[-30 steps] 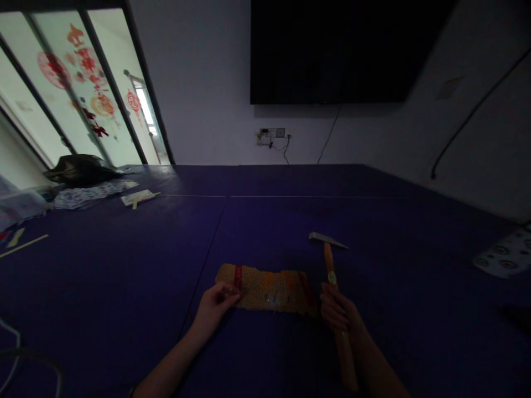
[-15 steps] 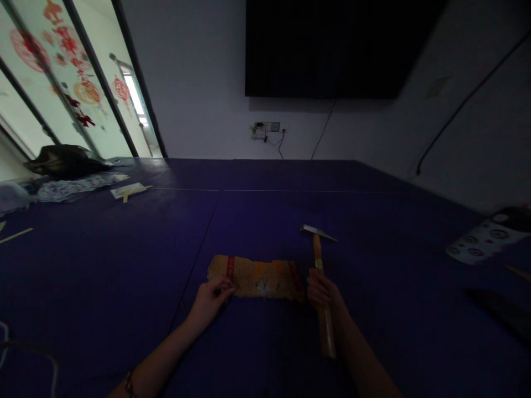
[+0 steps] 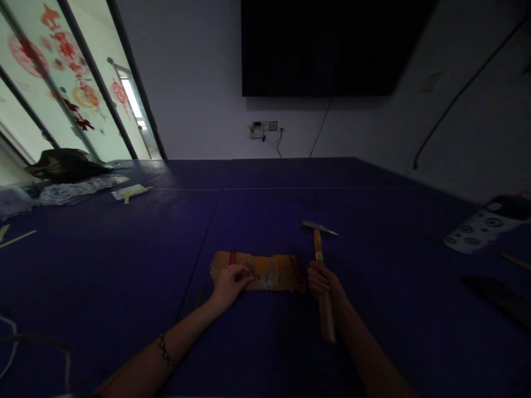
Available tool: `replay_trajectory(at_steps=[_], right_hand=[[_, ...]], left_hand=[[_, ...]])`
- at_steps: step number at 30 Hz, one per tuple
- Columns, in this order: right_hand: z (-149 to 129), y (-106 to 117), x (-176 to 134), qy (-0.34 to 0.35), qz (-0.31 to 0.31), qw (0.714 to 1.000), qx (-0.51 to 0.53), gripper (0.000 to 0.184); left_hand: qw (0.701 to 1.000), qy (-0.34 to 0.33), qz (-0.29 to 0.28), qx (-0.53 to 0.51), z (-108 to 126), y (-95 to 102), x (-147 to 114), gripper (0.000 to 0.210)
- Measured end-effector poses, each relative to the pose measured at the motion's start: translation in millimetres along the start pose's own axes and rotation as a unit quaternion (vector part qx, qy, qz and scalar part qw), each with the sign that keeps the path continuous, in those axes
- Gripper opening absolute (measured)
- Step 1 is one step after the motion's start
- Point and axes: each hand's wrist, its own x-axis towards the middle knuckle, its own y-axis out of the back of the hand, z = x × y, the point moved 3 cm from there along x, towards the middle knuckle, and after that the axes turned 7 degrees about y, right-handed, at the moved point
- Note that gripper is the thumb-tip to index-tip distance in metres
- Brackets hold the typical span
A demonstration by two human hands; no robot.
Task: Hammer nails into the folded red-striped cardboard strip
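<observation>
A hammer (image 3: 317, 244) with a wooden handle and a slim metal head is wrapped in my right hand (image 3: 323, 284); its head points away from me. To the left lies a speckled brown slab (image 3: 282, 273) with red bands and an orange patch, its material unclear in the dim light. My left hand (image 3: 234, 282) rests over the left part of this slab, thumb and forefinger pinched together. Whatever is in the pinch is too small to make out. Tiny thin marks or pins show on the slab's middle. Several thin dark sticks (image 3: 201, 296) lie beside my left wrist.
The purple tabletop (image 3: 265, 215) runs to a wall with a dark screen (image 3: 323, 50). At the right are a patterned cylinder (image 3: 477, 229) and a dark flat object (image 3: 498, 298). A black bag (image 3: 68, 165), a white packet (image 3: 128, 191) and a cable (image 3: 37, 337) are at left.
My left hand has moved right and slightly forward along the slab, fingers still pinched. My right hand keeps the hammer in nearly the same place. The view has shifted slightly.
</observation>
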Motion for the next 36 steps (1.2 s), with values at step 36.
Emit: replay_trajectory(at_steps=[36], right_hand=[[3, -15, -3, -0.031, 0.274, 0.942, -0.191, 0.017]], left_hand=[[0.995, -0.068, 0.020, 0.072, -2, -11.1, -9, 0.006]])
